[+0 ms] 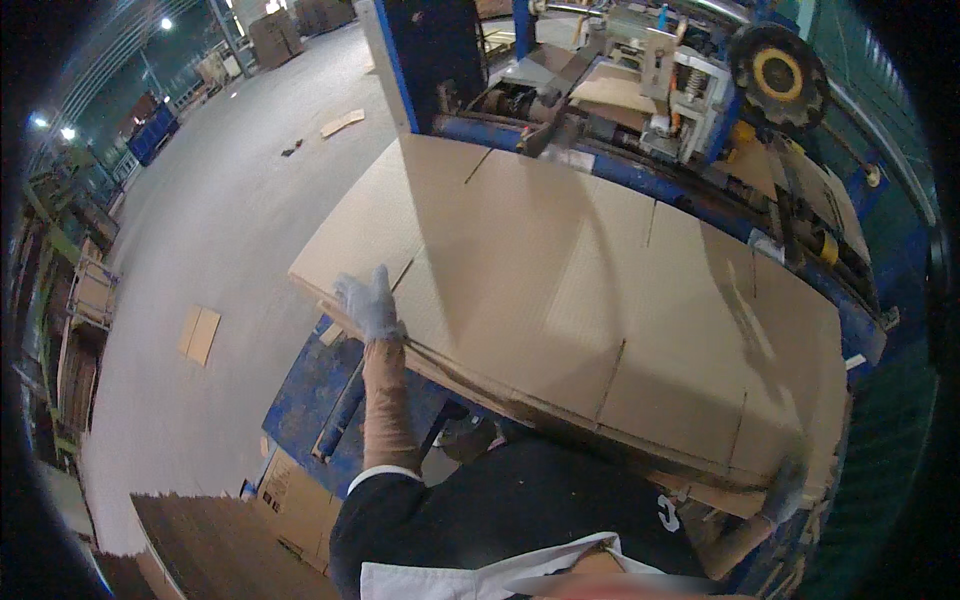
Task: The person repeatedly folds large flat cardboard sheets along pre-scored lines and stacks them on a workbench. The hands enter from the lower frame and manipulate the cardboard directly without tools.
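A large slotted cardboard sheet (520, 270) lies on top of a stack of flat cardboard in front of me, reaching up to the blue machine. My left hand (370, 305), in a pale grey glove, rests on the sheet by its left near corner. Its fingers are spread out flat. At the right near edge, my right hand (787, 490) is also gloved and touches the cardboard. Motion smears it, so its fingers cannot be made out.
Along the far side of the cardboard runs the blue machine (680, 180), with rollers and a black wheel (778, 76). A blue metal support (315, 385) stands below the left corner. Scrap cardboard (200, 334) lies on the floor. More cardboard (215, 540) stands at lower left.
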`<action>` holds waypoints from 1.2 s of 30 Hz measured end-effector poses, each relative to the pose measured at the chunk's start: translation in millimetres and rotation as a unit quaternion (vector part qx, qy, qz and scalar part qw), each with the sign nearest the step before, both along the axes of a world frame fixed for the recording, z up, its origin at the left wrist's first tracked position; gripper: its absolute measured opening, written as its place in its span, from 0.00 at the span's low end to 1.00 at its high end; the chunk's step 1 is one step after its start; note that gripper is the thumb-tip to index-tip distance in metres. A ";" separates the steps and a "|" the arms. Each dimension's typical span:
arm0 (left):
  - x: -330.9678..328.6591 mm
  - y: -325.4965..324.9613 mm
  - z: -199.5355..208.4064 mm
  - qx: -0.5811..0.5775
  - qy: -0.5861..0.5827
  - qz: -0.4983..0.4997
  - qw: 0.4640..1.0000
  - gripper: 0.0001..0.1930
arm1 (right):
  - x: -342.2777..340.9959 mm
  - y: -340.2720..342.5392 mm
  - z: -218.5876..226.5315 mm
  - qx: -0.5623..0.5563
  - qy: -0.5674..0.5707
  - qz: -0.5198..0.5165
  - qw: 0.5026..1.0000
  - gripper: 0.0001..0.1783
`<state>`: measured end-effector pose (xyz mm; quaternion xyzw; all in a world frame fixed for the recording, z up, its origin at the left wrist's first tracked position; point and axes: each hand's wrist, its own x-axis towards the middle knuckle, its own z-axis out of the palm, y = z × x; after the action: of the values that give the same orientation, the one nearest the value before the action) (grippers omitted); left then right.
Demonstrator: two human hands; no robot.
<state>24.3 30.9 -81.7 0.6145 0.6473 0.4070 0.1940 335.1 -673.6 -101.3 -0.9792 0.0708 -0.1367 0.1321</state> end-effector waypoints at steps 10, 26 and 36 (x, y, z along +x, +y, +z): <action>-53.8 57.6 -22.7 0.136 -0.460 -0.113 0.870 0.22 | 40.6 -75.5 -55.5 0.222 -0.254 0.115 0.934 0.29; -54.9 -47.3 39.9 0.019 -0.178 -0.404 0.897 0.18 | -127.6 134.8 105.6 0.122 -0.173 0.318 0.924 0.14; 6.8 -108.2 33.5 0.248 0.325 -0.654 0.637 0.23 | -108.4 219.5 73.0 -0.058 -0.066 0.652 0.753 0.19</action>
<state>31.1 -77.3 -48.2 0.9949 -0.0276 0.0926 0.0271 226.8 -454.1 -28.3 -0.7825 -0.6014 -0.0856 0.1367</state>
